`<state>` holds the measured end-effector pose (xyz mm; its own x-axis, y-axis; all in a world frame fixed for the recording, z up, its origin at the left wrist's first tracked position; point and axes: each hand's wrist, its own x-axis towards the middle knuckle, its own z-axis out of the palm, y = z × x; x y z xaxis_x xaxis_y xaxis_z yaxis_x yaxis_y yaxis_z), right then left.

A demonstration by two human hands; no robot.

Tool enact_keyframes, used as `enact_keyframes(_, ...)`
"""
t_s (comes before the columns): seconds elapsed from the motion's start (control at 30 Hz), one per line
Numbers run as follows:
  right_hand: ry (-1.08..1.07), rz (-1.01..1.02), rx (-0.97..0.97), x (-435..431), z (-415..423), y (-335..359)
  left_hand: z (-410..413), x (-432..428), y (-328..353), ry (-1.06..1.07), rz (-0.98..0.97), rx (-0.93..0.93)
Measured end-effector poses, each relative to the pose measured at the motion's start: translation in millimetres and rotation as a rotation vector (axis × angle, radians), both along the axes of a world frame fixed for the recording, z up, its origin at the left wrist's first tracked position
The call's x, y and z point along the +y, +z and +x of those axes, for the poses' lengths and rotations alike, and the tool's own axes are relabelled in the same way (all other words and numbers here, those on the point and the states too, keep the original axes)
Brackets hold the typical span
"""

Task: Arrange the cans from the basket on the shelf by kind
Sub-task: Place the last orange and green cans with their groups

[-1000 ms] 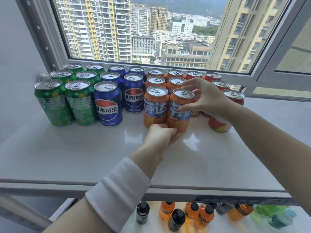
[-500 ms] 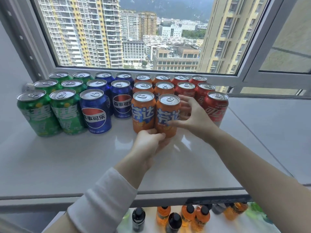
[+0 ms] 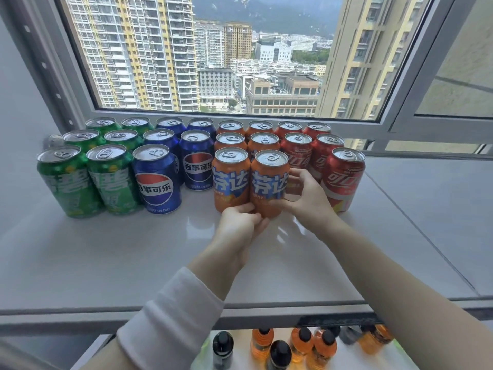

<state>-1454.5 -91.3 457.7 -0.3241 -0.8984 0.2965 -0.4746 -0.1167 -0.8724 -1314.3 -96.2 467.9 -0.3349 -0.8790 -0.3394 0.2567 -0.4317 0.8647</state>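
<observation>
Glossy metal cans point(image 3: 269, 182) — polished shelf point(image 3: 133, 263)

A single wide-angle camera, worn on the person's head, looks forward and down across the white shelf point(image 3: 106, 263) towards the window point(image 3: 213, 62) and the city towers beyond it. It sits close. Both forearms enter from the bottom edge, and the left hand point(image 3: 237, 225) and right hand point(image 3: 309, 201) meet at the front orange can point(image 3: 269, 182) near the centre of the frame. The rows of cans point(image 3: 157, 180) are seen from slightly above, so their lids show. The lens bows the window frame outward. Under the shelf's front edge the view catches bottles point(image 3: 301, 343), perhaps on a lower level, too blurred to be sure.
</observation>
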Motion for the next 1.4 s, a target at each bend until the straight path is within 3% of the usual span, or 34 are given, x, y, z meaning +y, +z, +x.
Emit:
enact_keyframes(0.8, -0.124, -0.057, 0.004, -7, 10, -9, -4, -6, -3, -0.025, -0.012, -0.091)
enact_keyframes(1.03, -0.144, 0.005, 0.038, 4, 18, -15, 6, 3, -6, -0.044, -0.086, -0.204)
enact_keyframes(1.17, -0.217, 0.01, 0.081, 28, 28, -17, 23, 22, -5, -0.098, -0.231, -0.298)
enact_keyframes(1.4, -0.23, 0.009, 0.233, 81, 61, -29, 72, 64, -23, 0.004, -0.867, -0.77)
